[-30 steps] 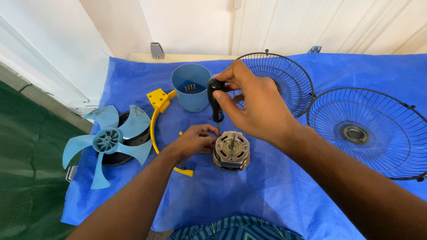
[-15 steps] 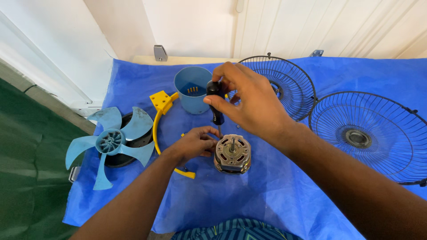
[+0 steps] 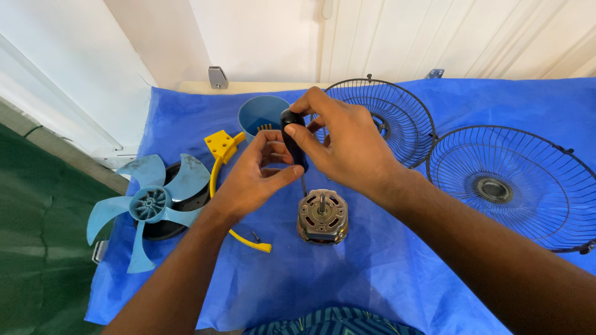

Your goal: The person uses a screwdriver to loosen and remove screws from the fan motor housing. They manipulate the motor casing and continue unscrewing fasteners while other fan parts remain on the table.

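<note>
Both hands (image 3: pixel 298 164) grip one screwdriver (image 3: pixel 293 139) beside two grilles (image 3: pixel 515 186).

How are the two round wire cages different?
The near wire cage shows whole and lies flat on the blue sheet; the far wire cage is partly hidden behind the right hand. The near one looks bigger. Both are dark, round and have thin spokes.

A crinkled blue plastic sheet (image 3: pixel 385 279) covers the surface. At nine o'clock lies a light-blue plastic fan blade (image 3: pixel 148 205) on a black round part (image 3: pixel 186 208). At three o'clock rest two black wire fan guards (image 3: pixel 515 186), edges touching. A blue plastic cup (image 3: pixel 259 116) stands at twelve o'clock.
</note>
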